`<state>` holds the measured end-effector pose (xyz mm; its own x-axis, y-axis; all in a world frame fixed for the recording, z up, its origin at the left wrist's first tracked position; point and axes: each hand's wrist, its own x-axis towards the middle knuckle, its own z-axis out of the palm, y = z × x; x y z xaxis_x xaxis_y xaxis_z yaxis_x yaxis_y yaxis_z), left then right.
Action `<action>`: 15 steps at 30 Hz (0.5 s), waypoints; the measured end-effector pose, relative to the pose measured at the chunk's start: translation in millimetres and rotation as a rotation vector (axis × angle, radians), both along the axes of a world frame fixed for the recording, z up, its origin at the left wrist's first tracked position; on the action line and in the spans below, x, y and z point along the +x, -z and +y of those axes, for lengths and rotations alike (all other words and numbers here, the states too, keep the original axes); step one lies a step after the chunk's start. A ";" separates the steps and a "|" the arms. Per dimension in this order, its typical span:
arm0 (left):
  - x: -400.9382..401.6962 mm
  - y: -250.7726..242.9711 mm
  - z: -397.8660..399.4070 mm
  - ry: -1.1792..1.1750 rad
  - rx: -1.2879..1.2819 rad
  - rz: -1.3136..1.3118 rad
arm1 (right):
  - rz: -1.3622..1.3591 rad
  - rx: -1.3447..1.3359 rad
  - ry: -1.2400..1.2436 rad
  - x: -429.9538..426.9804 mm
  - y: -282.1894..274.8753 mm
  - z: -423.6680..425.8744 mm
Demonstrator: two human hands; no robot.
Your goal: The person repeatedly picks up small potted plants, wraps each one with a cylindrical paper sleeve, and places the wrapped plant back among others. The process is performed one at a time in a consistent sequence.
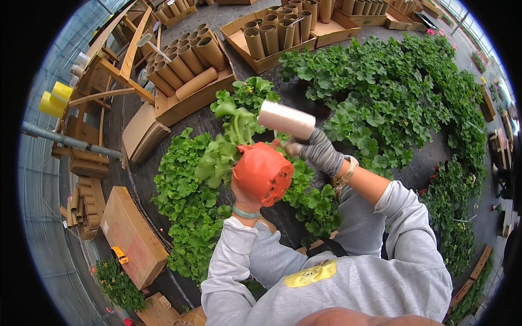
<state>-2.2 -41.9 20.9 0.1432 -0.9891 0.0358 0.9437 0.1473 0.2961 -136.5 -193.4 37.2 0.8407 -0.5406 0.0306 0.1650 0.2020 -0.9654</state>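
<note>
My left hand (248, 197) grips a potted plant whose orange plastic pot (261, 173) is tilted, its base with drainage holes facing me. The green leaves (228, 148) of that plant point away to the upper left and look blurred. In a grey knitted glove, my right hand (316, 150) holds a roll of clear plastic film (286, 119) just beyond the pot. Whether film runs from the roll to the pot cannot be made out. Leafy potted plants (183, 195) stand on the ground below both hands.
Cardboard boxes full of cardboard tubes (179, 67) stand ahead, with another tube box (267, 61) to their right. A large bed of leafy plants (379, 98) spreads to the right. At left lie flattened cardboard (142, 130), a closed carton (132, 236) with an orange-yellow tool (120, 254), and a wooden frame (118, 73).
</note>
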 end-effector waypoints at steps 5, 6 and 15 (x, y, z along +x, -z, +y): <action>-8.6 13.2 9.4 -0.068 0.340 -0.102 | -0.039 -0.601 -0.091 5.0 -7.2 11.6; -9.6 15.8 11.7 -0.075 0.335 -0.135 | -0.024 -0.551 -0.105 4.4 -9.5 11.9; -17.0 14.8 20.2 -0.084 0.331 -0.068 | -0.153 0.169 -0.148 -17.0 -41.5 40.9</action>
